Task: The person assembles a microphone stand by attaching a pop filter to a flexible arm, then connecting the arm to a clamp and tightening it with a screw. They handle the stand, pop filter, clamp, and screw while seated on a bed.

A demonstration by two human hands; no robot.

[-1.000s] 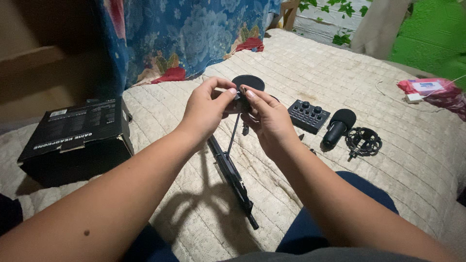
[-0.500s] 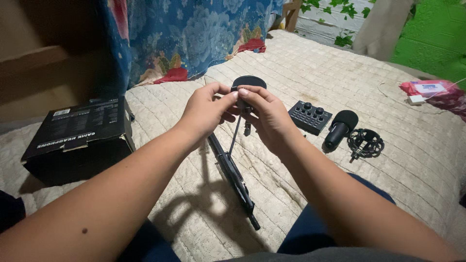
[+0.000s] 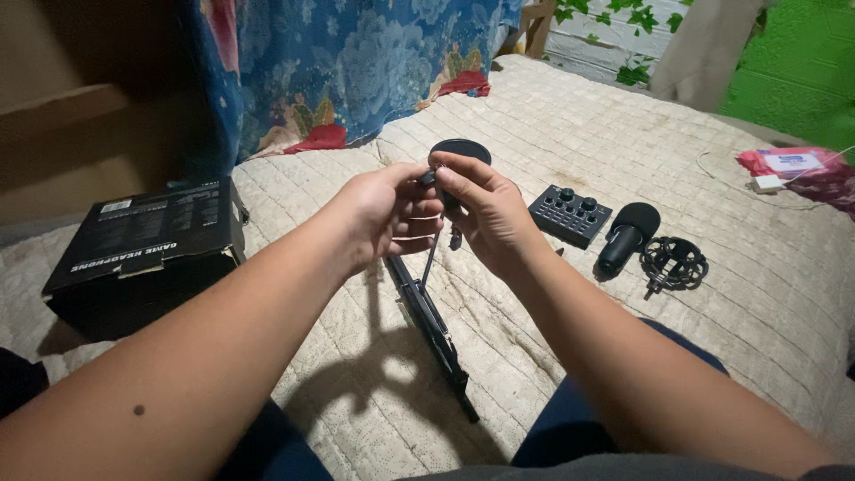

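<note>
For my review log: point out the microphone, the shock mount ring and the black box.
microphone [image 3: 626,233], head view, on its black foam head.
shock mount ring [image 3: 674,264], head view, on its outer ring.
black box [image 3: 147,236], head view, on its top face.

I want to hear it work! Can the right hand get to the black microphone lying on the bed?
Probably yes. The microphone lies in the open on the quilt, just right of the right hand, with nothing between them. But that hand is pinching the round black pop filter together with the left hand, so it would have to let go first.
</note>
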